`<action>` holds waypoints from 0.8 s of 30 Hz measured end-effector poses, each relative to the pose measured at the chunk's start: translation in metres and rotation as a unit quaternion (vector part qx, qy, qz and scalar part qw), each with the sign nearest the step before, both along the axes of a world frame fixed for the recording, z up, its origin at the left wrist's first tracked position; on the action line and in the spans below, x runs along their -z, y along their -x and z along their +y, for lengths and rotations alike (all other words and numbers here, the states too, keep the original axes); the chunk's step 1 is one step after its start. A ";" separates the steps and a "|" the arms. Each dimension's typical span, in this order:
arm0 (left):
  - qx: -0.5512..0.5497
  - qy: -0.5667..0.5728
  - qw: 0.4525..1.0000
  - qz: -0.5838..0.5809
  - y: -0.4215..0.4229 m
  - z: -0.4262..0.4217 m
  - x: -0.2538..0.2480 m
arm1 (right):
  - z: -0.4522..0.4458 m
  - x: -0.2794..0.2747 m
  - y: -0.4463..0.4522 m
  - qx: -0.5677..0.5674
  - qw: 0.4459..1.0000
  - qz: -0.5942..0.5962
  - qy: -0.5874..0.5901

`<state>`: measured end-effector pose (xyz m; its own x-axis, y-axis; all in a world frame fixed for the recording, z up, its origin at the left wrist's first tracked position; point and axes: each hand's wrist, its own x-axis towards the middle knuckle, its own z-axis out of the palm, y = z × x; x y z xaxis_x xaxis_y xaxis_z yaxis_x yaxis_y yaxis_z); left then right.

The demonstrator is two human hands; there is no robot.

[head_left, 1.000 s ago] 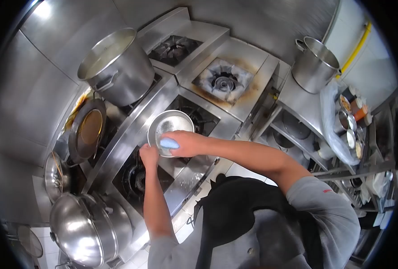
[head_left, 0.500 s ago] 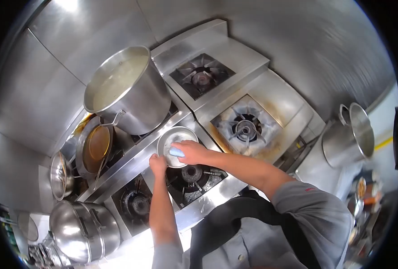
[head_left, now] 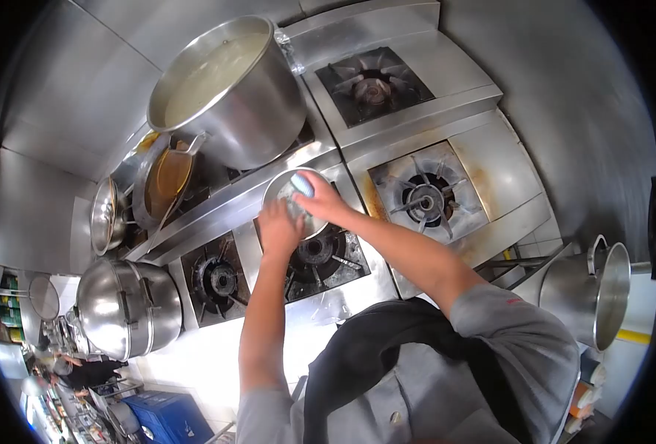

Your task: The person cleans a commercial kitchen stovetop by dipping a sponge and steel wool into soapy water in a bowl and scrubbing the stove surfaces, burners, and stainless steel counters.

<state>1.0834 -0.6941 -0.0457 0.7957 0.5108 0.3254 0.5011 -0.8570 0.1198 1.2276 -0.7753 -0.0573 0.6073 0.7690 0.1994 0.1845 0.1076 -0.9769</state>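
Head view: I'm leaning over a metal bowl (head_left: pixel 281 189), working inside it with a pale blue pad.
My right hand (head_left: pixel 318 198) is gripping the pad (head_left: pixel 302 185) by the far rim; my left hand (head_left: pixel 278 226) is overlapping the near side, its blurred fingers leaving me unable to tell whether they're holding. Pale patches, maybe foam or shine, are showing inside, so I'm judging this under way, not finished; my hands are hiding how much is left. Beneath my fingers a burner (head_left: pixel 317 251) is sitting; beyond them to the left, a tall pot (head_left: pixel 258 122) of cloudy liquid is standing, limiting room that way. A bare burner (head_left: pixel 425 203) is lying right of my fingers.
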 end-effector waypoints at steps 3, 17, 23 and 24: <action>0.003 0.106 0.990 0.090 -0.024 -0.009 -0.009 | 0.005 0.004 -0.007 0.012 1.000 0.028 0.004; -0.039 0.122 0.976 0.176 -0.062 0.023 0.047 | 0.001 -0.010 -0.012 -0.002 0.984 0.179 0.003; -0.117 0.288 0.950 0.006 -0.072 0.032 0.058 | -0.002 -0.003 -0.009 0.074 0.976 0.168 0.119; -0.144 0.333 0.931 0.044 -0.074 0.036 0.057 | -0.003 -0.004 -0.010 0.065 0.974 0.189 0.109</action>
